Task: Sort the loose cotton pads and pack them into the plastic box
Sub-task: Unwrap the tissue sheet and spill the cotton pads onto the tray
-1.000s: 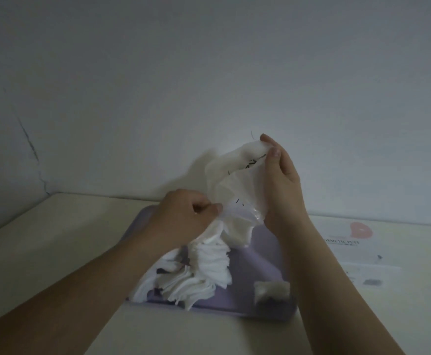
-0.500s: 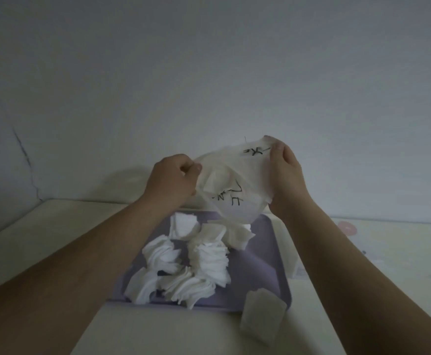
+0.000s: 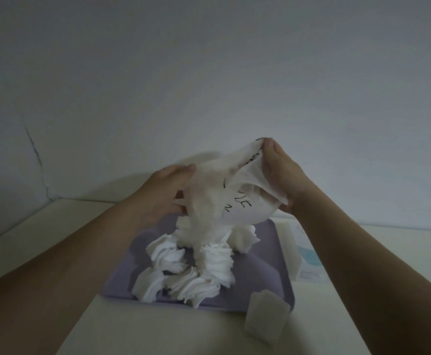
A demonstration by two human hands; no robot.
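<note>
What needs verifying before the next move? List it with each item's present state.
1. Bag held by both hands: left hand and right hand grip it. Ok.
2. Bag mouth over the purple tray: ok.
3. Cotton pads landing on the tray: piled there, ok.
4. Bag emptied: pads bunch at its mouth, not ok.
5. Small plastic box clear of the pile: sits at the tray's near right corner, ok.
6. Box open and ready: cannot tell.
</note>
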